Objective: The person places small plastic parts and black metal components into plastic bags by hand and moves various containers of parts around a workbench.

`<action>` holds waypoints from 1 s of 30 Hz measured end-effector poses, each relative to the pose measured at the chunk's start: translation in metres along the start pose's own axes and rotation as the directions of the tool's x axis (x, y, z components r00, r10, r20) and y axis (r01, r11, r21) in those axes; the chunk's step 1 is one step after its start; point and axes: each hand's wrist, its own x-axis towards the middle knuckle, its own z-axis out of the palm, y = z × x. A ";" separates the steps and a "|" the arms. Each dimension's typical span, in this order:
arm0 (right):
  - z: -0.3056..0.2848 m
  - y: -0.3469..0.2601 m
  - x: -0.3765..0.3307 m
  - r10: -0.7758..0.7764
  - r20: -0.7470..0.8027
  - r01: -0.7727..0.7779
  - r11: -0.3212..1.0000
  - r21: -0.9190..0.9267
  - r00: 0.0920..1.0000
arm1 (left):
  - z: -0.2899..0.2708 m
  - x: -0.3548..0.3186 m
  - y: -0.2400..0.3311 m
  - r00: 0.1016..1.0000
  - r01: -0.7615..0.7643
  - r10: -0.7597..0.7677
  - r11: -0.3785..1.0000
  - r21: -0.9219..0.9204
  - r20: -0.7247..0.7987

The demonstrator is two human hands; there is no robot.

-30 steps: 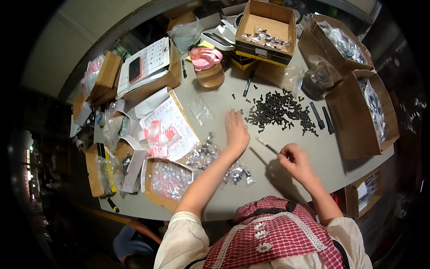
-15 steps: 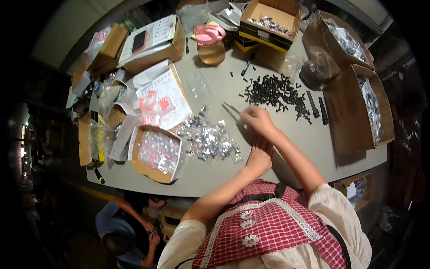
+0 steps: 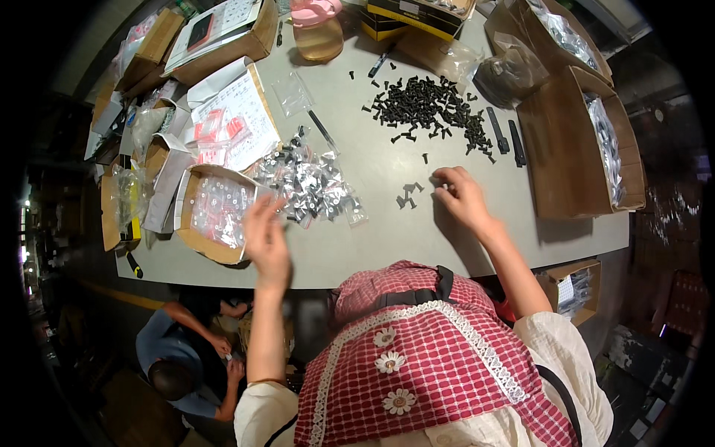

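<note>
My left hand (image 3: 267, 242) is over the right edge of an open cardboard box (image 3: 195, 237) of small clear bags with pale round parts. Its fingers are apart and slightly blurred, and I see nothing in them. My right hand (image 3: 462, 197) hovers low over the table with bent fingers, thumb and forefinger apart. Just left of its fingertips lie several small screws (image 3: 408, 195), and one dark screw (image 3: 425, 158) stands a little beyond. A thin dark pen-like tool (image 3: 323, 131) rests beside a pile of small bags with metal parts (image 3: 309, 186).
A heap of black screws (image 3: 424, 104) spreads across the far middle, beside two black bars (image 3: 515, 141). Cardboard boxes (image 3: 555, 149) stand right. Printed sheets (image 3: 238, 112) and a pink-lidded jug (image 3: 319, 33) are at the left and back. Another person (image 3: 179, 357) sits below left.
My hands have parted: the left moved left to the box, the right slightly right. The thin tool left my right hand and lies by the bags. The view has shifted.
</note>
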 end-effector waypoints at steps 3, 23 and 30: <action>0.011 -0.023 -0.005 -0.161 0.057 0.166 0.981 -0.098 0.985 | -0.028 0.020 -0.009 0.989 0.048 -0.043 0.998 0.032 -0.142; 0.007 0.013 -0.011 0.242 0.264 -0.355 0.726 0.589 0.934 | -0.054 0.022 -0.143 0.892 0.353 -0.453 0.702 0.618 0.005; -0.002 -0.007 -0.022 0.236 0.423 -0.477 0.265 0.838 0.875 | -0.055 0.025 -0.125 0.851 0.467 -0.524 0.787 0.403 0.037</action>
